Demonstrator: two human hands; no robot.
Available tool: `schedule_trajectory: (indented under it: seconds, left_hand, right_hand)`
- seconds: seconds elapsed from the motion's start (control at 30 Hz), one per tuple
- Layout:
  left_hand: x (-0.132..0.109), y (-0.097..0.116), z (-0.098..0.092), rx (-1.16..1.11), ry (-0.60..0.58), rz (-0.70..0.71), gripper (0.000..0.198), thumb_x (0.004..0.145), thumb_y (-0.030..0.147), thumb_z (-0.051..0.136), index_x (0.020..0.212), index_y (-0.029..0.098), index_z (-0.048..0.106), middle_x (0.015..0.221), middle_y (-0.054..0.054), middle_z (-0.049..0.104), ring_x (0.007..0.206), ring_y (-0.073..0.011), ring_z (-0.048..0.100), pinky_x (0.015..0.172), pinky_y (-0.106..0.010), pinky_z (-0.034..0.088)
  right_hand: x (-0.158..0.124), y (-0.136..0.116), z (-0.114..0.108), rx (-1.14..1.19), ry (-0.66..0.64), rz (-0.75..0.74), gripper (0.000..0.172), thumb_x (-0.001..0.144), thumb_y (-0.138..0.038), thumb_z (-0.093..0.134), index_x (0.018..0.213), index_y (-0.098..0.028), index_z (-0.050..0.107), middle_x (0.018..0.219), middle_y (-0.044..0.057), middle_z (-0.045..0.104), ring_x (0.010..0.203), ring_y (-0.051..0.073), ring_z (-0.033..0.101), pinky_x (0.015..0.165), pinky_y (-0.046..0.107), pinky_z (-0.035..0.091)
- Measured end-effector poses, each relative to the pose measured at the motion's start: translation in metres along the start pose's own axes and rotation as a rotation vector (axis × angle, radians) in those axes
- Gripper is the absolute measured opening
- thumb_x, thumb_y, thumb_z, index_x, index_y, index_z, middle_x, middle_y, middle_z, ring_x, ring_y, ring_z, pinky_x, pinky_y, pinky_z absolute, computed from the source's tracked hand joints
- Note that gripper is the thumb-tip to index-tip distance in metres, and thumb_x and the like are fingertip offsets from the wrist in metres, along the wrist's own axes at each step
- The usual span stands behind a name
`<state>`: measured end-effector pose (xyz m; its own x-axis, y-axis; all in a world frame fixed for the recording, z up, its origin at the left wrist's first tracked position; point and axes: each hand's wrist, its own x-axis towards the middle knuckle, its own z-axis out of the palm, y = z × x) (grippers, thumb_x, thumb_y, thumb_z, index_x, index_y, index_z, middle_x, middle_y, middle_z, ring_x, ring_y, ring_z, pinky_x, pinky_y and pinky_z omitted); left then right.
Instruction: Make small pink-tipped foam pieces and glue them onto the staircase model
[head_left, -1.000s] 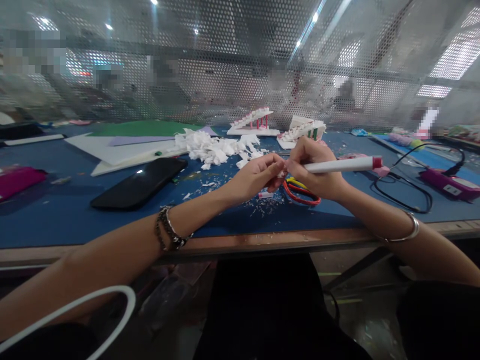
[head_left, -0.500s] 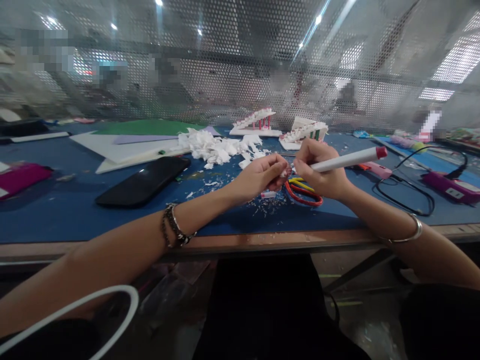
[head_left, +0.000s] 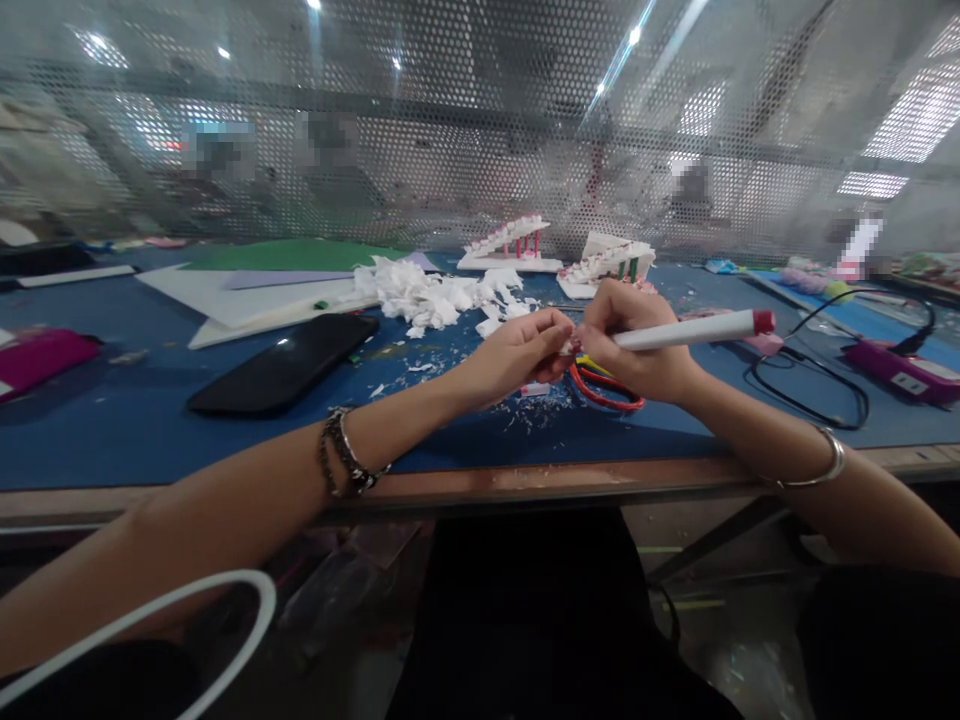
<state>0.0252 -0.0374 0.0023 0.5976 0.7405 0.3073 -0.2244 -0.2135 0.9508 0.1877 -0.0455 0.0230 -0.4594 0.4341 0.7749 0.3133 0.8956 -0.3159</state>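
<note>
Bench (head_left: 112, 420): blue, strewn with white scraps (head_left: 439, 295); phone (head_left: 285, 362) at left.
Left hand (head_left: 517, 355): fingers pinched narrow on a piece (head_left: 568, 348), raised just off the bench, probably to steady it at the tool's tip.
Right hand (head_left: 637, 345): fingers wrapped round a white tool (head_left: 690, 330), red end pointing right.
Piece: tiny, whitish, mostly hidden; shape unclear.
Below: red loops (head_left: 604, 388).

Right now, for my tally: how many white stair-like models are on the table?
2 models: one behind the scrap pile, the other right of it; more may be hidden.
</note>
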Motion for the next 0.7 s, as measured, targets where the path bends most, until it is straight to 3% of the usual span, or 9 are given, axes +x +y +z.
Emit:
schedule_trajectory:
  seconds: [0.27, 0.47, 0.7]
  left_hand:
    - [-0.0007, -0.0002, -0.0008, -0.054, -0.022, 0.008, 0.025, 0.078, 0.038, 0.058, 0.073, 0.015, 0.047, 0.056, 0.005, 0.043, 0.049, -0.0041, 0.039, 0.048, -0.018, 0.030]
    - [0.0007, -0.0010, -0.0010, -0.076, -0.009, 0.041, 0.022, 0.078, 0.037, 0.059, 0.085, 0.018, 0.051, 0.059, 0.005, 0.045, 0.051, -0.0048, 0.041, 0.049, -0.017, 0.034]
    - [0.0024, -0.0052, -0.0048, 0.017, -0.008, 0.035, 0.030, 0.079, 0.041, 0.056, 0.067, 0.014, 0.052, 0.066, -0.001, 0.050, 0.055, -0.0069, 0.042, 0.053, -0.020, 0.036]
  right_hand:
    - [-0.0002, 0.0033, -0.0003, 0.061, 0.021, -0.072, 0.020, 0.076, -0.019, 0.050, 0.061, -0.020, 0.036, 0.055, -0.006, 0.039, 0.046, 0.006, 0.032, 0.044, 0.021, 0.028]
    - [0.0006, 0.0045, 0.0002, 0.047, 0.048, -0.045, 0.021, 0.075, -0.020, 0.052, 0.061, -0.020, 0.038, 0.055, -0.006, 0.039, 0.047, 0.005, 0.034, 0.044, 0.021, 0.029]
    - [-0.0009, 0.0082, 0.0035, 0.036, 0.110, 0.004, 0.016, 0.075, -0.015, 0.050, 0.063, -0.020, 0.040, 0.057, -0.006, 0.043, 0.049, 0.006, 0.039, 0.046, 0.021, 0.032]
